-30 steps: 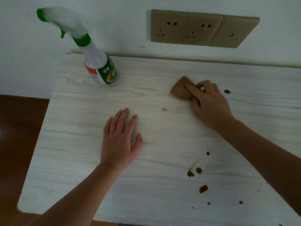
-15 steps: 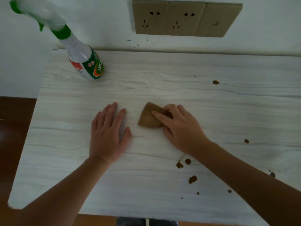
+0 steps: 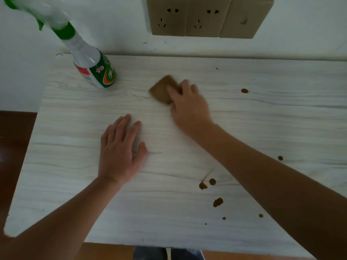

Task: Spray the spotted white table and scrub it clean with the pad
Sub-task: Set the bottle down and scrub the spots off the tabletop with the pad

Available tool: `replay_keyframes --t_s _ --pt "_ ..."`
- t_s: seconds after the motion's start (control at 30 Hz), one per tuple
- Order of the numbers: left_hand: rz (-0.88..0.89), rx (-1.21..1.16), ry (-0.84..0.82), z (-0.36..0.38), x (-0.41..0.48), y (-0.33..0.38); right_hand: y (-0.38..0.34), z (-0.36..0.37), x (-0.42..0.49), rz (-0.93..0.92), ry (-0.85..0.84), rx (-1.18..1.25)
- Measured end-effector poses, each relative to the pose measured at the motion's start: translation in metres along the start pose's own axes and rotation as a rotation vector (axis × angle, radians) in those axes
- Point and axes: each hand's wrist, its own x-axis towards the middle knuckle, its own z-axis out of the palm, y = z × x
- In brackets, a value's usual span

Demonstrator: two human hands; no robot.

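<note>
White wood-grain table (image 3: 75, 175): scrubbing part done, by my judgement. Left and middle show no spots; dark brown spots (image 3: 217, 202) at right and front are left to scrub.
Brown square scrubbing pad (image 3: 161, 90): far centre, under my right hand (image 3: 189, 107), fingers pressing on it; blur hides whether they curl round it.
Left hand (image 3: 120, 152): flat on the tabletop, fingers released.
Clear green-capped spray bottle (image 3: 93, 70): far left, untouched.

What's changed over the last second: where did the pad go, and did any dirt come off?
The right hand, keeping hold of the pad, swept it in beside the left hand, then back out toward the wall. The small speck between the hands is gone. Left hand still flat on the table; spray bottle and the near-right brown spots unchanged.
</note>
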Motion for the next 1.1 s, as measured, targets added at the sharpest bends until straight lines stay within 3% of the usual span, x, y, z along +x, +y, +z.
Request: replay_keyframes --t_s 0.1,0.2,0.43,0.53,0.6,0.67,0.83,0.9,0.97,1.1 --pt "-0.006 -0.005 -0.006 -0.001 -0.001 0.000 0.000 -0.003 -0.057 -0.288 -0.046 0.079" --pt "0.001 -0.013 0.001 -0.001 -0.001 0.000 0.040 -0.016 -0.087 -0.326 -0.076 0.047" --pt "-0.002 -0.022 -0.010 -0.001 -0.002 -0.001 0.124 -0.038 -0.016 0.230 0.073 -0.073" --pt "-0.006 -0.021 -0.011 -0.001 -0.001 -0.001 0.119 -0.033 0.033 0.473 0.067 -0.067" --pt "-0.006 -0.023 -0.006 0.000 -0.001 0.000 0.105 -0.029 0.052 0.524 0.027 -0.041" --pt "-0.005 -0.023 -0.005 0.000 -0.001 -0.001 0.090 -0.028 0.052 0.421 0.016 -0.042" --pt "-0.007 -0.022 -0.010 0.000 -0.001 0.000 0.079 -0.026 -0.016 -0.115 -0.031 -0.008" --pt "-0.009 -0.022 -0.008 0.000 -0.001 0.000 0.089 -0.028 -0.046 -0.227 -0.059 -0.013" --pt "-0.006 -0.019 -0.009 0.000 -0.001 -0.001 0.108 -0.033 -0.056 -0.161 -0.006 -0.029" --pt "-0.004 -0.015 -0.006 0.000 0.000 -0.001 0.144 -0.042 -0.014 0.226 0.095 -0.089"
